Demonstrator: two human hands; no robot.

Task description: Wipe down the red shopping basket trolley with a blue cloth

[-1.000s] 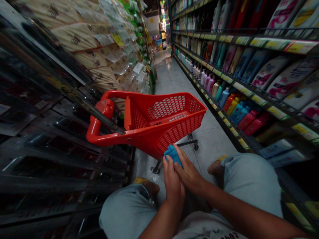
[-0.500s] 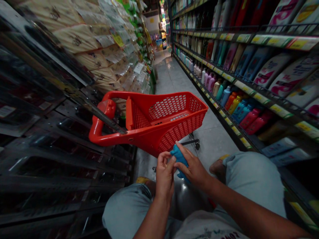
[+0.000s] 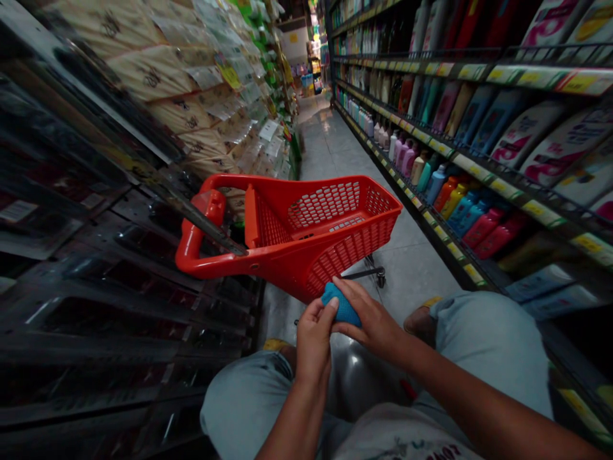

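Note:
Between my two hands is a small blue cloth (image 3: 345, 308) with a fine mesh-like weave, bunched into a compact bundle. My left hand (image 3: 315, 324) pinches its near left edge, the thumb pressed on top. From the right, my right hand (image 3: 368, 313) wraps round it, fingers along the far side and thumb below. Part of the cloth is hidden in the right palm. Just beyond the hands stands a red plastic shopping cart (image 3: 287, 255), its basket facing right and its handle to the left.
Shelves of bottles (image 3: 483, 227) line the right side, close to my right knee. Stacked packages (image 3: 186, 121) and dark boxed goods (image 3: 119, 319) rise on the left. A metal bar (image 3: 211, 227) crosses the cart handle. The tiled aisle (image 3: 323, 137) runs on ahead.
The blue cloth has gone from loose, hanging folds to a tighter, smoother bundle. My right fingers have closed further round it, and my left thumb now lies over its face.

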